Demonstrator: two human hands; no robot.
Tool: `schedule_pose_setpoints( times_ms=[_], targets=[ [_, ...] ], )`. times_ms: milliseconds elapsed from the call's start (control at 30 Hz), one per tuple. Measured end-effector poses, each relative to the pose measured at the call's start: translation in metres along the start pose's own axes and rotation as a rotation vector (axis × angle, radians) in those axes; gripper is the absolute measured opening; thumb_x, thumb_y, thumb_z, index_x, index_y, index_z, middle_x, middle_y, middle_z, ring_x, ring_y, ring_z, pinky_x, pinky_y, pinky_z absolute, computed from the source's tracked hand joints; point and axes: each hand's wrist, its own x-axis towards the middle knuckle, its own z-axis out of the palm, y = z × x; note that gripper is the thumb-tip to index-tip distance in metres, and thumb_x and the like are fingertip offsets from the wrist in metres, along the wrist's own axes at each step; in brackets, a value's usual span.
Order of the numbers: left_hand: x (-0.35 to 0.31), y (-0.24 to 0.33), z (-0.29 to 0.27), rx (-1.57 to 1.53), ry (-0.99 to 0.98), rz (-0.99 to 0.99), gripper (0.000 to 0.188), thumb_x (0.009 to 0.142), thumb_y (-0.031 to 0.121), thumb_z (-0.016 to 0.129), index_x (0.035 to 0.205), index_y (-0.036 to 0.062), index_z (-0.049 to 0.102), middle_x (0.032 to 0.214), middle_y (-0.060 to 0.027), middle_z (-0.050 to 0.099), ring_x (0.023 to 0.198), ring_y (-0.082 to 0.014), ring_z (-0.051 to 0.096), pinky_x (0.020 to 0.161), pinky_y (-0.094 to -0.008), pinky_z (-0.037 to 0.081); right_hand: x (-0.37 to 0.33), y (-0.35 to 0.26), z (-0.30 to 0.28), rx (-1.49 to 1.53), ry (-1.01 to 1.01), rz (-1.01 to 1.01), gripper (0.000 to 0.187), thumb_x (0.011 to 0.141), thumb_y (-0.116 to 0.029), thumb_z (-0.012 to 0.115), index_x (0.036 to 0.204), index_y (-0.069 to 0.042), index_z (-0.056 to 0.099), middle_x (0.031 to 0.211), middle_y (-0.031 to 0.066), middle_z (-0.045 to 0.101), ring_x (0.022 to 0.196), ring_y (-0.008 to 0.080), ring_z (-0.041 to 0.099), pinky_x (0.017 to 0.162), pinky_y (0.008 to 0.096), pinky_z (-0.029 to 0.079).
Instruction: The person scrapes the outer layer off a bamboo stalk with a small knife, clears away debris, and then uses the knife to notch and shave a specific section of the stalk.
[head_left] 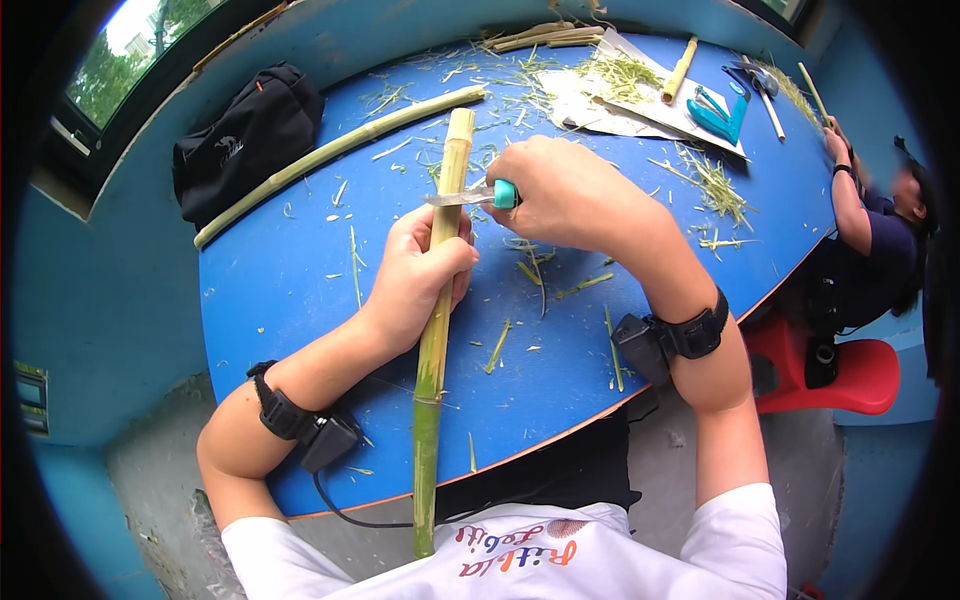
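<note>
So the bamboo stalk (436, 330) runs from the bottom centre up to mid-frame. The left hand (415, 275) has its fingers wrapped round its middle, and the right hand (565, 190) is fisted on a teal-handled knife (470, 196) with the blade laid across the stalk. Green shavings (715, 185) litter the blue surface (280, 270). A longer stalk (335, 150) and a black bag (245, 135) sit upper left.

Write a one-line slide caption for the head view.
Left hand grips a bamboo stalk while the right hand draws a teal-handled knife across it over a blue table.
</note>
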Motion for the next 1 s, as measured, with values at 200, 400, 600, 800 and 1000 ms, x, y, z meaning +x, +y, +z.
schedule_pose_setpoints(
  times_ms=[200,400,600,800,1000],
  targets=[
    [0.002,0.002,0.001,0.014,0.095,-0.028,0.012,0.074,0.004,0.05,0.083,0.0059,0.042,0.065,-0.0022,0.042,0.043,-0.009,0.04,0.038,-0.0221,0.032,0.011,0.0,0.013,-0.107,0.089,0.054,0.014,0.07,-0.008,0.057,0.077,0.0,0.066,0.073,0.0217,0.063,0.072,0.0374,0.064,0.067,0.0442,0.052],
    [0.002,0.003,-0.005,0.02,-0.001,-0.027,0.01,0.076,0.004,0.051,0.082,0.0063,0.044,0.064,-0.0012,0.046,0.046,-0.0078,0.042,0.041,-0.0225,0.034,0.03,0.028,0.023,-0.125,0.416,0.107,0.013,0.071,-0.01,0.058,0.077,-0.002,0.066,0.075,0.0208,0.064,0.072,0.0377,0.064,0.068,0.0443,0.052],
    [0.001,0.003,-0.004,0.012,-0.071,0.006,0.014,0.073,0.005,0.052,0.079,0.0077,0.04,0.058,-0.0007,0.039,0.04,-0.0082,0.035,0.036,-0.0215,0.027,0.026,0.042,0.016,-0.038,0.423,0.168,0.016,0.073,-0.016,0.06,0.077,-0.001,0.065,0.075,0.0212,0.064,0.076,0.0375,0.063,0.072,0.0463,0.05],
    [0.003,0.0,-0.009,-0.076,-0.122,0.009,0.013,0.076,0.005,0.056,0.08,0.007,0.044,0.063,0.0002,0.044,0.047,-0.0068,0.041,0.042,-0.0219,0.032,0.021,0.038,0.008,-0.019,0.435,0.175,0.017,0.073,-0.017,0.06,0.077,-0.001,0.065,0.076,0.0207,0.064,0.075,0.0377,0.063,0.072,0.0455,0.05],
    [0.005,0.0,0.0,-0.005,0.043,-0.014,0.012,0.077,0.005,0.054,0.083,0.0068,0.043,0.063,-0.0002,0.044,0.047,-0.0071,0.041,0.042,-0.0212,0.029,0.005,0.014,0.007,0.0,0.173,-0.004,0.02,0.079,-0.02,0.064,0.074,0.0,0.063,0.068,0.0209,0.06,0.066,0.0384,0.059,0.062,0.0431,0.047]
  ],
)
